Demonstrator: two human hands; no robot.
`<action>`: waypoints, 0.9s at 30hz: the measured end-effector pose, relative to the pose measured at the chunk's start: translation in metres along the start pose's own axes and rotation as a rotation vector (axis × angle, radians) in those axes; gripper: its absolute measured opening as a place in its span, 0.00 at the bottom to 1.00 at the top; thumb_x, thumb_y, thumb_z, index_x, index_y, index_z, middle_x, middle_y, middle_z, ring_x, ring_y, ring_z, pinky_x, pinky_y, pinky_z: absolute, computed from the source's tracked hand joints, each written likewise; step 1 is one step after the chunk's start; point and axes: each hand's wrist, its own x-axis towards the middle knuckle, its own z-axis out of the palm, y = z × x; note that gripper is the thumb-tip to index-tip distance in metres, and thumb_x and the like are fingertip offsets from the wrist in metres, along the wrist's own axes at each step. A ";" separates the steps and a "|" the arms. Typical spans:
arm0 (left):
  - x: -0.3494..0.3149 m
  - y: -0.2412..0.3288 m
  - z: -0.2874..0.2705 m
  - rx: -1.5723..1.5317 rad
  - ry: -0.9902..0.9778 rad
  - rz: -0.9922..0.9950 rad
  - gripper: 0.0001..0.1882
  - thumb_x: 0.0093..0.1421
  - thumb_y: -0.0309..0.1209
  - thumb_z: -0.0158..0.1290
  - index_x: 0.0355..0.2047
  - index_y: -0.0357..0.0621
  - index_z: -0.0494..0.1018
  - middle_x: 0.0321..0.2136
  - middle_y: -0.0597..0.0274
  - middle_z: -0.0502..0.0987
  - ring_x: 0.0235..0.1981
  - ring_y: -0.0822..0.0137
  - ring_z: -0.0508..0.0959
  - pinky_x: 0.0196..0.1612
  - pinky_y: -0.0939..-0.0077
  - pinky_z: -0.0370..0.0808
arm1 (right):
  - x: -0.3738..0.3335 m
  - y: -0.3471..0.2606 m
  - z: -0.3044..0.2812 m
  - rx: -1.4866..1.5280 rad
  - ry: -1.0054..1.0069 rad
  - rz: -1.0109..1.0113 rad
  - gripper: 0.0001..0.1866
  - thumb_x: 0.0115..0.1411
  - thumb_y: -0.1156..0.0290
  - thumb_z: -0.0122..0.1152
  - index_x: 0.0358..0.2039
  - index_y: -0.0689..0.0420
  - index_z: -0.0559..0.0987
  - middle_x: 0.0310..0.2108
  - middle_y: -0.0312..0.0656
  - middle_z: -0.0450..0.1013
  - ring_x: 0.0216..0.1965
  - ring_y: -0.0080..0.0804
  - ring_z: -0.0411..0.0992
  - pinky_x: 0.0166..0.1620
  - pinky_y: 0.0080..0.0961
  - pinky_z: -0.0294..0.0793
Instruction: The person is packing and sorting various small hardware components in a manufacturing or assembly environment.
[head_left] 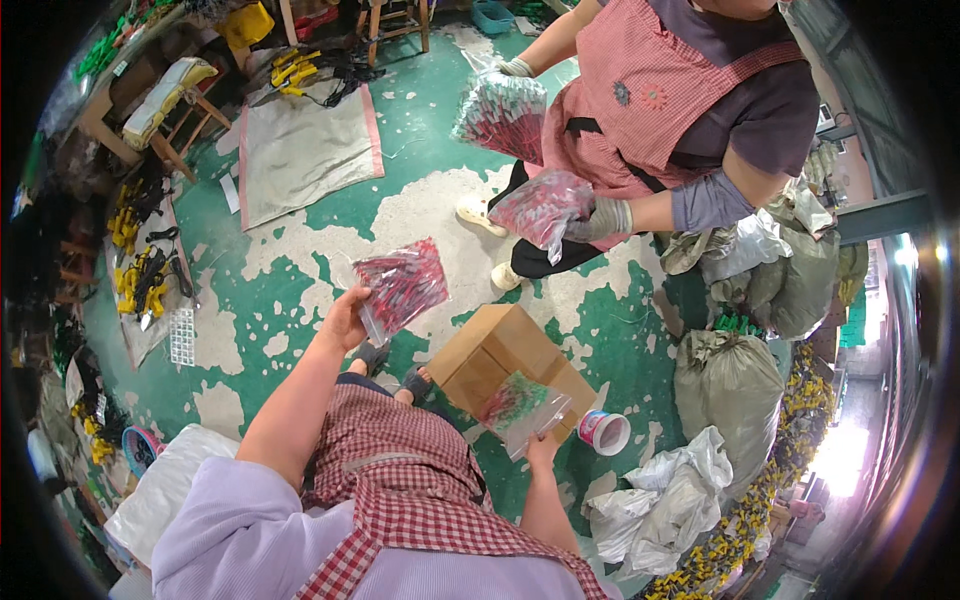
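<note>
My left hand (346,318) grips the edge of a clear plastic bag (402,287) full of thin red and silvery pieces. Lower and to the right, my right hand (541,453) pinches the top of another clear bag (518,404), this one with green and red pieces in it. That second bag hangs over the side of a brown cardboard box (490,345) on the floor. Facing me, a co-worker in gloves and a red checked apron (640,90) holds two similar bags, one with green and red contents (500,118), the other mostly red (543,208).
Beside the box lies a white tub (605,432) with a coloured label. A full grey-green sack (728,400) and a crumpled white sack (665,492) are at the right, along a heap of yellow-and-black pieces (790,440). A pale mat (310,160) and wooden stool (178,115) are farther left.
</note>
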 end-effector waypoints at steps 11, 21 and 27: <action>-0.001 0.023 0.012 -0.168 -0.184 0.031 0.15 0.60 0.34 0.38 0.39 0.36 0.66 0.36 0.54 0.73 0.35 0.62 0.75 0.42 0.67 0.72 | 0.003 -0.034 -0.018 0.101 -0.137 0.087 0.14 0.49 0.70 0.53 0.35 0.66 0.70 0.29 0.51 0.71 0.31 0.45 0.70 0.35 0.33 0.66; -0.013 0.014 0.012 1.516 0.301 0.532 0.17 0.52 0.41 0.48 0.27 0.36 0.68 0.21 0.51 0.71 0.27 0.55 0.73 0.31 0.66 0.67 | -0.007 -0.122 -0.033 -0.151 -0.146 -0.141 0.19 0.46 0.67 0.54 0.38 0.63 0.69 0.33 0.53 0.71 0.37 0.47 0.69 0.40 0.35 0.67; -0.062 0.003 -0.011 1.786 0.346 0.258 0.22 0.50 0.49 0.47 0.24 0.38 0.72 0.23 0.49 0.74 0.27 0.56 0.75 0.29 0.65 0.70 | -0.030 -0.162 -0.019 0.050 -0.340 -0.294 0.22 0.49 0.65 0.52 0.44 0.62 0.67 0.36 0.53 0.70 0.39 0.46 0.69 0.42 0.34 0.67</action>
